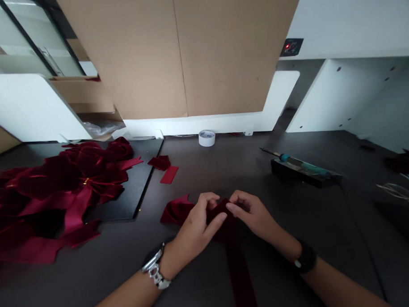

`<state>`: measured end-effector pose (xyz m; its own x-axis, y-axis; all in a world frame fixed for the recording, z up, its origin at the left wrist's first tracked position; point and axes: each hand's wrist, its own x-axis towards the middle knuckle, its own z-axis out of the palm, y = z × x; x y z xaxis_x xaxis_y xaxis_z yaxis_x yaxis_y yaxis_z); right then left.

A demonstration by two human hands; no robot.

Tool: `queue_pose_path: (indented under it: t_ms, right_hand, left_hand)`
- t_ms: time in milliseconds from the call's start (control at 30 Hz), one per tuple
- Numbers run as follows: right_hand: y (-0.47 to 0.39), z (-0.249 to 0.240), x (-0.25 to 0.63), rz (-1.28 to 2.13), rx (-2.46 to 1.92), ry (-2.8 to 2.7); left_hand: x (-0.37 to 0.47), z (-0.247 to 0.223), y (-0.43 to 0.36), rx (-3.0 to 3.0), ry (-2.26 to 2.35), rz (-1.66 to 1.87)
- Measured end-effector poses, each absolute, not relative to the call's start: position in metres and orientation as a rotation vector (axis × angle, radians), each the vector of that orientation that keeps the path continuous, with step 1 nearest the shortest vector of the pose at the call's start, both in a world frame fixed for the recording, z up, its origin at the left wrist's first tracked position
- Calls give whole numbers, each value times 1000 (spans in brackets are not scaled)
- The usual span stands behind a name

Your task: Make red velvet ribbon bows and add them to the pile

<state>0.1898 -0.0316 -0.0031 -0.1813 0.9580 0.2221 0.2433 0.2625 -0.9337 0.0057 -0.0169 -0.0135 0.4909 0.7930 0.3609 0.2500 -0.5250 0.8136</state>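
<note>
Both hands meet over a dark red velvet ribbon (240, 268) at the middle of the dark table. My left hand (198, 221) has its thumb and fingers closed around a folded part of the ribbon. From the right, my right hand (251, 211) pinches the same fold between thumb and forefinger. One long tail of ribbon runs down toward the front edge. Beside my left hand lies a looped velvet piece (176, 210) with a notched end; whether it joins the held ribbon is hidden by the hand.
A heap of red velvet bows (91, 171) covers the left, partly on a black board (141, 173). Two red ribbon scraps (169, 174) lie behind my left hand. A tape roll (206, 138) stands at the back. A soldering-iron-like tool (302, 164) rests on a black holder at right, its cord trailing forward.
</note>
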Motion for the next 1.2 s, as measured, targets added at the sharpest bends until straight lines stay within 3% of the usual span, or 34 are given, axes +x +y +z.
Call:
queue_pose_path:
  t_ms: [467,633,800,1200]
  right_hand:
    - [-32,3,192,1137,-1128,-1576]
    - [-29,-3,195,1156,-984,-1415]
    - [-34,0,198,1353,-881,-1629]
    - [-34,2,196,965,-978,-1732]
  left_hand:
    - [12,-5,-21,2006,924,909]
    - [14,0,-18,1482,676,760]
    - [12,-1,-17,975,536,536]
    - [14,-5,-15,914,563,529]
